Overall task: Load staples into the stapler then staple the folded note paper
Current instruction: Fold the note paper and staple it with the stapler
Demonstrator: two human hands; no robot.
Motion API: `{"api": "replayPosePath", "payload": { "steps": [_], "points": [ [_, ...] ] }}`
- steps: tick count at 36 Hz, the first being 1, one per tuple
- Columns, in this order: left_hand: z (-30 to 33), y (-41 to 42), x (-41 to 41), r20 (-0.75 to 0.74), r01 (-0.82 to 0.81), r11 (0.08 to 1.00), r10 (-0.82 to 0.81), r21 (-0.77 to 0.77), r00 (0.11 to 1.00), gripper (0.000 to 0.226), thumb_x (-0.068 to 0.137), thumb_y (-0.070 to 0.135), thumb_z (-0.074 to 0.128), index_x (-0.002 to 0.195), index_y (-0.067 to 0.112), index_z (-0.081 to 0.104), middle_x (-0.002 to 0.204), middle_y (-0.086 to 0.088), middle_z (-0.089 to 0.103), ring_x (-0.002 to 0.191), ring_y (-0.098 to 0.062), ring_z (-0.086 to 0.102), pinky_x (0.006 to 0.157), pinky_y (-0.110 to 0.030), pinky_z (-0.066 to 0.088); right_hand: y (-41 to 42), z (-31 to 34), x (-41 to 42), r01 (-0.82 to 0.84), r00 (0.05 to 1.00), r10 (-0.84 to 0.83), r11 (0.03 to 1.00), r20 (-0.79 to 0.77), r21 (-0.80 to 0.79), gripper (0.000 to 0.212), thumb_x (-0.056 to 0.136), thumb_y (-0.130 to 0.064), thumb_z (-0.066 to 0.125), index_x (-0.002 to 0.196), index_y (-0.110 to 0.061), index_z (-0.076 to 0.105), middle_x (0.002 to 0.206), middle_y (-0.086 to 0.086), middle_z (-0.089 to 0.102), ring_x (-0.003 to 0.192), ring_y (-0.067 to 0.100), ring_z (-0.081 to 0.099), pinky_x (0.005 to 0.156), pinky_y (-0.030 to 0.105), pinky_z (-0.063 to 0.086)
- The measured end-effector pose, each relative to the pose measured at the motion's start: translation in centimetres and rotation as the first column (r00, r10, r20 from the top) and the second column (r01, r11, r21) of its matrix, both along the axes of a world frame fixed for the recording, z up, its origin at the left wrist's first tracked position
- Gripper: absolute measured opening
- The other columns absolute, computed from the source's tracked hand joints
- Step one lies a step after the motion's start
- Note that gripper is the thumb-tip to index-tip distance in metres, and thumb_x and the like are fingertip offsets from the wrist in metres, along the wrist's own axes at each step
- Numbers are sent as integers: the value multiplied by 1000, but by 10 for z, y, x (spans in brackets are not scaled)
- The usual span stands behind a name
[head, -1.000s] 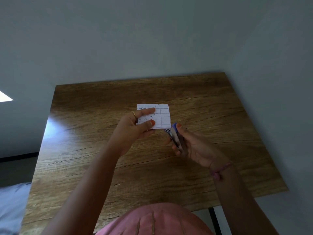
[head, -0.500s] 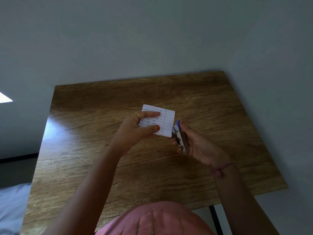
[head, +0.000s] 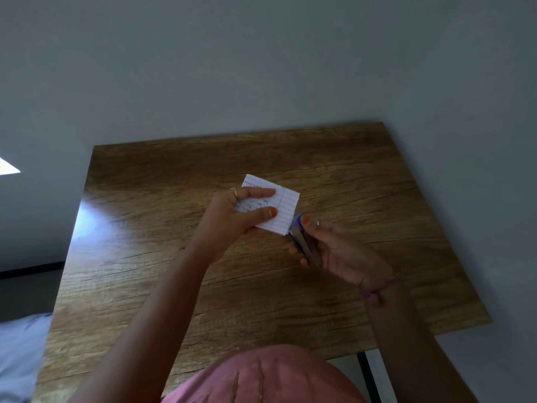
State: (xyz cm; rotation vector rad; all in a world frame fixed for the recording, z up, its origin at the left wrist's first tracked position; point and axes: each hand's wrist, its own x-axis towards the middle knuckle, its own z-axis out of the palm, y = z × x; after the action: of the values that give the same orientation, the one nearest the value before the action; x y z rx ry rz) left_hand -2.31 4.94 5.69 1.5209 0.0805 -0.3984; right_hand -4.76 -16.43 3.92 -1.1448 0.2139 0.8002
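My left hand (head: 238, 219) pinches a folded, lined note paper (head: 283, 210) above the middle of the wooden table (head: 180, 286), thumb on its front face. The paper is tilted, its lower right corner touching the blue nose of a small stapler (head: 302, 239). My right hand (head: 334, 248) is wrapped around the stapler, thumb pressing on its blue top. The stapler's jaws sit at the paper's corner; whether the corner lies between them is hidden.
A small metal bit (head: 319, 222), perhaps loose staples, lies on the table just behind my right hand. Grey walls stand close behind and to the right of the table. A pink garment (head: 261, 376) fills the bottom edge.
The paper has tilted clockwise and its lower right corner has come down to the stapler's nose. My right hand has shifted slightly right with the stapler.
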Motion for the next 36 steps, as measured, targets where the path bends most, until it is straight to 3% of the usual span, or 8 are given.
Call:
{"api": "replayPosePath", "payload": {
  "steps": [5,9,13,16,20,29,33,36],
  "points": [
    [2,5,0,3,69,997,-69,42,998,37,62,18,78,98,28,75,112,-6,69,90,-18,73,68,-25,60,-3,2,0,8,1000,-8,998,-12,63,39,82,-39,62,109,-11,68,94,9,73,78,14,68,59,25,57],
    [4,2,3,30,130,972,-138,194,990,39,70,13,80,104,31,73,114,-4,66,89,-18,72,72,-32,61,-3,2,2,-3,1000,3,1000,-9,23,48,80,-41,66,112,-6,64,90,9,72,78,14,68,59,26,57],
    [6,-1,4,71,177,949,-202,263,977,41,72,14,81,105,35,72,112,2,64,84,-14,72,64,-22,58,-2,3,5,-25,1000,25,1000,6,-6,57,75,-45,71,115,-6,62,88,12,72,73,14,69,57,26,56],
    [6,-2,6,70,188,948,-212,255,975,41,71,14,82,104,37,72,113,4,62,84,-14,71,63,-20,57,-2,4,6,-25,1000,25,1000,9,0,58,75,-45,72,115,-5,61,87,13,72,71,14,69,56,26,56],
    [5,0,8,59,207,951,-226,230,972,43,71,13,81,106,37,72,114,1,64,87,-18,72,70,-32,61,-3,4,6,-28,1000,28,1000,12,9,45,78,-40,70,109,-7,64,90,11,74,76,14,71,56,25,57],
    [4,3,9,71,247,943,-268,223,961,43,73,13,79,105,41,69,112,-1,65,82,-11,73,60,-19,56,6,7,4,4,1000,-3,1000,15,-30,44,74,-34,69,107,-5,64,83,7,74,67,10,69,52,20,54],
    [6,3,8,112,220,938,-257,269,960,62,74,16,79,124,44,55,119,-3,60,84,-11,72,62,-22,57,9,6,3,25,1000,-25,999,13,-41,50,72,-34,71,111,-4,64,83,8,73,65,10,68,52,20,53],
    [3,1,2,132,115,990,-126,85,983,87,72,34,78,138,58,26,106,-2,69,88,-16,73,67,-29,60,11,6,3,73,997,-73,997,2,-18,44,66,-36,75,102,-11,70,87,8,73,69,12,68,55,21,55]
  ]
}}
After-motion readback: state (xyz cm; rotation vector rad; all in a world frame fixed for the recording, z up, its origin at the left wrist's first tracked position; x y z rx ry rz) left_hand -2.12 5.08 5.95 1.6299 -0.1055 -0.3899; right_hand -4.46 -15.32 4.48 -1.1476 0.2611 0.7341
